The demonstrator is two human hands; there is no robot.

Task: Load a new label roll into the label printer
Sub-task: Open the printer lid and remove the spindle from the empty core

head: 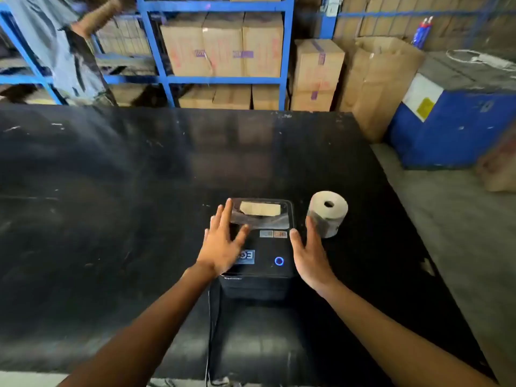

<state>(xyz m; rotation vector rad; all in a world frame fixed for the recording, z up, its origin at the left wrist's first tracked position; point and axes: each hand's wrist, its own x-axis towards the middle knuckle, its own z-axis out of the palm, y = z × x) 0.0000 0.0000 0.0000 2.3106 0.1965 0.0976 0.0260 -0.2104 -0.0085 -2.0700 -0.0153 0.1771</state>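
A black label printer [268,247] stands on the black table [111,205], its lid down. A clear window in the lid shows something pale inside, and a blue ring light glows near the front right. A pale label roll [328,212] stands on the table just right of the printer. My left hand [223,244] hovers open over the printer's left side, fingers spread. At the printer's right edge, my right hand [308,255] is open too, fingers pointing up in front of the roll. Neither hand holds anything.
A black cable [210,331] runs from the printer toward the table's near edge. Blue racks [220,79] with cardboard boxes stand behind the table. A blue bin [446,129] sits on the floor at right. Another person [55,43] stands at far left.
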